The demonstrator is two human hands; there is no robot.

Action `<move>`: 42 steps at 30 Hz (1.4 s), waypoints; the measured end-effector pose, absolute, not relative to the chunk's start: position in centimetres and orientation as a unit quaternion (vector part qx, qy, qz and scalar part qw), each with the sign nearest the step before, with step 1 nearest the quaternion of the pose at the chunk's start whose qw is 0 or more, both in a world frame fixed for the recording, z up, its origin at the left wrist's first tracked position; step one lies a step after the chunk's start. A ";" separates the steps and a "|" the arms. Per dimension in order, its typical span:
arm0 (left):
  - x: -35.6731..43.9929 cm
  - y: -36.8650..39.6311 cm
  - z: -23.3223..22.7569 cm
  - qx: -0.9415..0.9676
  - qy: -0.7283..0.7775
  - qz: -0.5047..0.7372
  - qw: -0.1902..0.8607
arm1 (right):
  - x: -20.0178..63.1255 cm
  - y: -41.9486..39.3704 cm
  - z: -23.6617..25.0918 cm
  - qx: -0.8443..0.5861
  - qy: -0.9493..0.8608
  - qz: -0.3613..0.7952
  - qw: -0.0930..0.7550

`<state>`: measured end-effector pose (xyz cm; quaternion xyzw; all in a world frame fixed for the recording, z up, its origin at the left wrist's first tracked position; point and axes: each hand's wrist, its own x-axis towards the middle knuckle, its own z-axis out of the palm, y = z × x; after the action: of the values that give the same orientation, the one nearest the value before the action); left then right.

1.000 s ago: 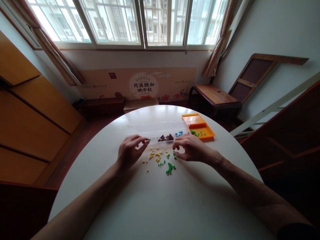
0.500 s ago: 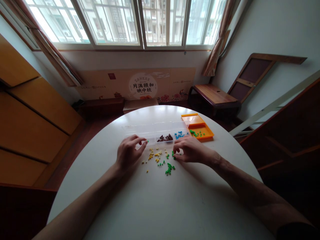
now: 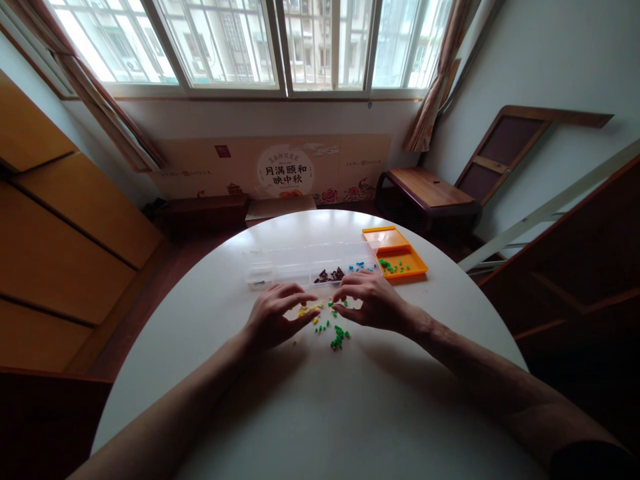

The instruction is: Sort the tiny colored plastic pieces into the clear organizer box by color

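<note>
My left hand (image 3: 277, 315) lies low over the round white table (image 3: 310, 407), fingers spread, fingertips touching the loose yellow beads (image 3: 306, 310). My right hand (image 3: 371, 300) hovers just right of it, its curved fingers and thumb around a few scattered green beads (image 3: 334, 305); I see nothing held in it. A small heap of green beads (image 3: 339, 337) lies just in front of both hands. Behind the hands stands a long clear compartment box (image 3: 285, 261) holding brown pieces (image 3: 330, 275) and blue pieces (image 3: 361, 266).
An orange tray (image 3: 400, 261) with a few green beads sits at the box's right end. Beyond the table are a low wooden bench (image 3: 425, 190), a leaning wooden frame, windows with curtains, and wooden cabinets on the left.
My left hand has moved right from the box's edge down onto the yellow beads, and the green bead it pinched is gone from its fingers. My right hand has shifted slightly left.
</note>
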<state>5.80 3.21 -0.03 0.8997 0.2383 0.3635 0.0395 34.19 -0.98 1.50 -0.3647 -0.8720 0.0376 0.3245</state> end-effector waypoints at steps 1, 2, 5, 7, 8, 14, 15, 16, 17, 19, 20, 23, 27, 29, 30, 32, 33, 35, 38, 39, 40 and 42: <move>6.0 3.1 -0.1 0.902 0.231 0.362 0.041 | 33.9 -1.1 1.4 -0.360 -0.873 0.037 0.327; 6.1 3.0 -0.1 0.904 0.224 0.361 0.043 | 33.7 -1.2 1.3 -0.356 -0.874 0.037 0.330; 6.3 3.0 -0.2 0.910 0.203 0.359 0.049 | 33.3 -1.3 0.8 -0.351 -0.875 0.041 0.332; 6.3 3.1 -0.2 0.911 0.194 0.360 0.048 | 33.2 -1.4 0.5 -0.351 -0.875 0.043 0.332; 6.3 3.1 -0.2 0.912 0.191 0.360 0.047 | 33.2 -1.4 0.4 -0.350 -0.874 0.044 0.334; 6.6 2.9 -0.1 0.917 0.182 0.352 0.043 | 33.1 -1.5 0.5 -0.342 -0.876 0.042 0.338; 6.7 2.9 -0.1 0.918 0.179 0.352 0.042 | 33.1 -1.5 0.5 -0.343 -0.876 0.041 0.336; 6.7 2.8 0.0 0.918 0.177 0.351 0.040 | 33.1 -1.5 0.5 -0.344 -0.877 0.040 0.334; 6.8 2.8 0.0 0.919 0.176 0.351 0.038 | 33.1 -1.5 0.5 -0.344 -0.878 0.040 0.331; 6.8 2.7 0.2 0.919 0.173 0.354 0.035 | 33.1 -1.6 0.5 -0.345 -0.879 0.041 0.326; 6.9 2.7 0.2 0.918 0.172 0.355 0.034 | 33.1 -1.5 0.4 -0.345 -0.880 0.044 0.325; 6.7 2.8 0.2 0.919 0.174 0.353 0.035 | 33.2 -1.4 0.3 -0.345 -0.880 0.050 0.322; 5.9 3.5 0.0 0.911 0.207 0.357 0.020 | 34.2 -1.1 0.3 -0.359 -0.883 0.039 0.300; 5.4 3.9 0.1 0.895 0.246 0.372 0.008 | 35.0 -0.9 0.5 -0.372 -0.884 0.029 0.282; 5.2 4.2 0.2 0.885 0.271 0.379 0.000 | 35.4 -0.8 0.7 -0.380 -0.883 0.027 0.273; 4.7 4.6 0.4 0.863 0.325 0.387 -0.012 | 36.3 -0.7 0.9 -0.398 -0.881 0.029 0.253; 4.5 4.8 0.4 0.852 0.351 0.387 -0.016 | 36.6 -0.6 1.0 -0.407 -0.880 0.032 0.244; 4.1 5.1 0.5 0.835 0.393 0.384 -0.019 | 37.2 -0.6 1.2 -0.420 -0.877 0.040 0.229; 3.7 5.5 0.5 0.822 0.426 0.376 -0.022 | 37.6 -0.6 1.3 -0.423 -0.879 0.053 0.214; 3.6 5.5 0.4 0.820 0.433 0.372 -0.021 | 37.6 -0.6 1.3 -0.423 -0.879 0.057 0.211; 3.6 5.5 0.4 0.819 0.441 0.368 -0.020 | 37.5 -0.6 1.4 -0.423 -0.880 0.060 0.208; 3.5 5.5 0.4 0.815 0.455 0.358 -0.010 | 37.4 -0.7 1.4 -0.428 -0.878 0.068 0.204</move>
<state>3.52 5.50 0.42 0.8153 0.4549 0.3581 -0.0100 37.37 -0.67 1.39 -0.4284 -0.8778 0.0675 0.2035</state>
